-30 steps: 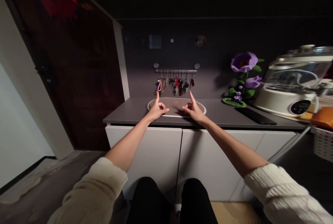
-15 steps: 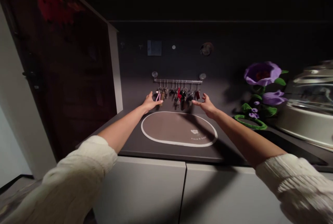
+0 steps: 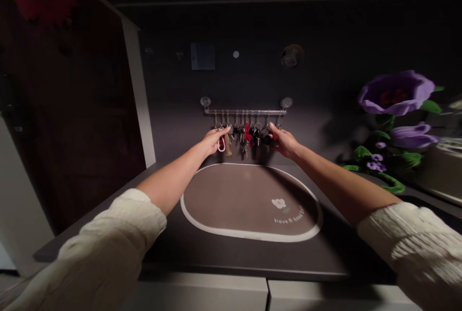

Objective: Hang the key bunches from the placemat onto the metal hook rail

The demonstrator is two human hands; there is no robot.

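Several bunches of keys [image 3: 257, 135] hang in a row from hooks on a clear rail [image 3: 245, 112] fixed to the dark wall. My left hand [image 3: 213, 140] is at the row's left end, thumb stretched out across the tops of the keys. Just by it hang a pink loop [image 3: 221, 145] and a brown key fob [image 3: 228, 147]. At the right end, my right hand [image 3: 285, 142] reaches in beside dark keys [image 3: 267, 140], its thumb pointing up and left. The fingers of both hands are partly hidden, but neither hand looks closed.
Below the rail, a brown oval mat [image 3: 234, 200] with a white rim lies on the dark counter [image 3: 202, 258]. Purple fabric flowers [image 3: 397, 94] stand at the right, with a pale domed container [image 3: 447, 161] behind. A dark red door [image 3: 86, 123] is at the left.
Both hands have moved forward to the keys, from beside the row to its ends. The view has come closer to the wall, and the pink loop now hangs in front of my left fingers.
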